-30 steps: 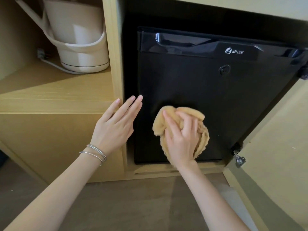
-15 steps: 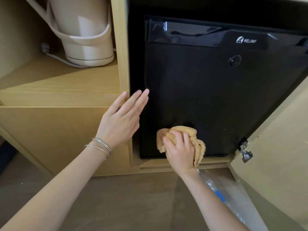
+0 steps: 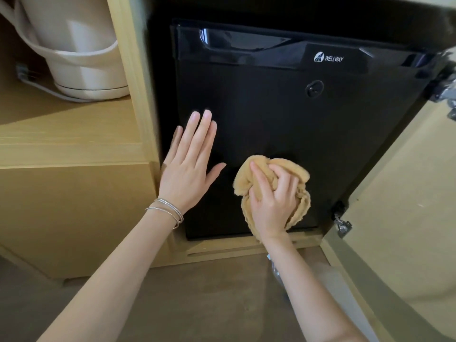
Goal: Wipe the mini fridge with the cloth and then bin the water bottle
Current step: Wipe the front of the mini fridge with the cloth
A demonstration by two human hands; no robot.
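Right hand clutches cloth, higher on fridge; left hand flat, now touching.

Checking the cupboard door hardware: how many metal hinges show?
2. The upper hinge sits at the picture's right edge, beside the top right corner of the fridge; the lower hinge is by its bottom right corner. More could be hidden outside the view.

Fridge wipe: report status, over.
Left hand open, flat on fridge. Right hand grips cloth, pressed low on fridge front. Cabinet door open at right, nothing blocking.
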